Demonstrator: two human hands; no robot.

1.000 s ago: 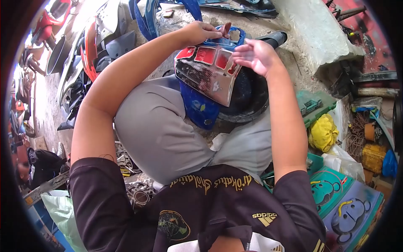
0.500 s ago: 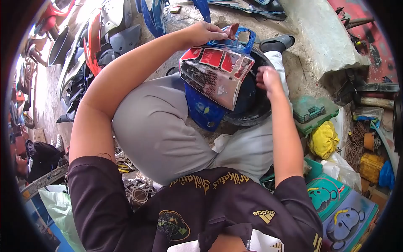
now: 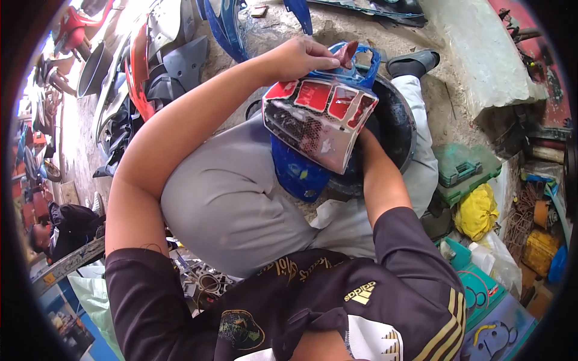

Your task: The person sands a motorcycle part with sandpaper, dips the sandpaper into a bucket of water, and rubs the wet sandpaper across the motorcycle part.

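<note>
A blue motorcycle fairing panel (image 3: 299, 174) with a worn red, white and dark decal (image 3: 313, 96) rests tilted across my lap and over a black basin (image 3: 404, 105). At its far end, my left hand (image 3: 308, 58) is closed, thumb and fingers pinching a folded reddish-brown piece of sandpaper (image 3: 347, 54) against the blue rim. My right forearm reaches down into the basin beside the panel's right edge. My right hand is hidden behind the panel and inside the basin, so its fingers do not show.
Loose fairings (image 3: 141, 72) are piled at the left, and another blue fairing (image 3: 224, 30) lies ahead. A concrete block (image 3: 481, 54) stands at the right, near a green tool case (image 3: 460, 171) and a yellow bag (image 3: 475, 210). Another person (image 3: 69, 228) is at far left.
My right hand has dropped from above the basin's rim down into it, behind the panel. My left hand still pinches the sandpaper at the panel's far end. The view has shifted slightly.
</note>
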